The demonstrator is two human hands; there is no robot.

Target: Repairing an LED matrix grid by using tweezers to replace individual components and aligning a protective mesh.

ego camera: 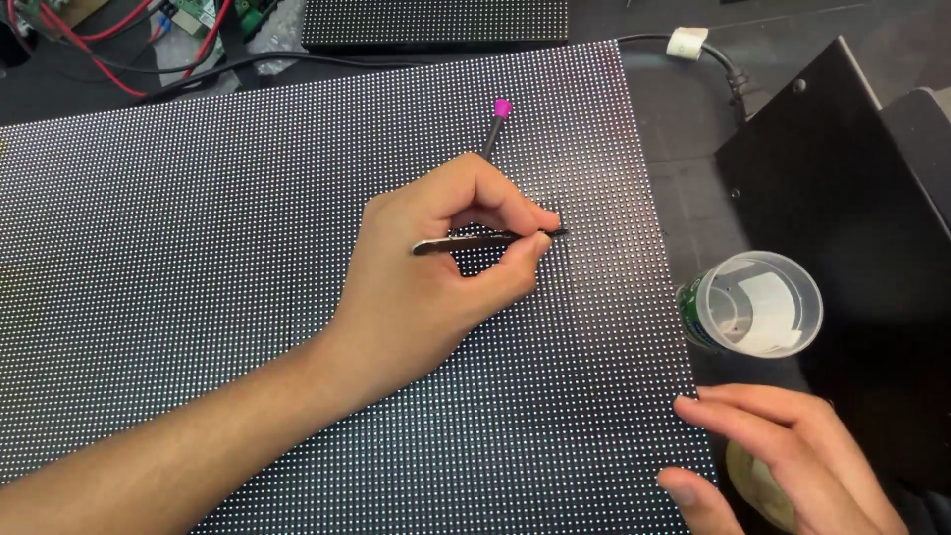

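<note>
A large dark panel (198,248) covered in a grid of small white dots lies flat across the table. My left hand (436,287) rests on it near the middle, pinching metal tweezers (485,240) whose tips point right and touch the panel surface. The same hand also holds a thin dark tool with a pink tip (502,108) that sticks up past the fingers. My right hand (783,456) lies at the panel's lower right corner, fingers spread, holding nothing.
A clear plastic cup (758,302) stands just right of the panel. A black metal plate (842,168) lies further right. A black cable (708,50) runs along the top. Circuit boards with red wires (119,30) sit at top left; another dark panel (436,20) lies behind.
</note>
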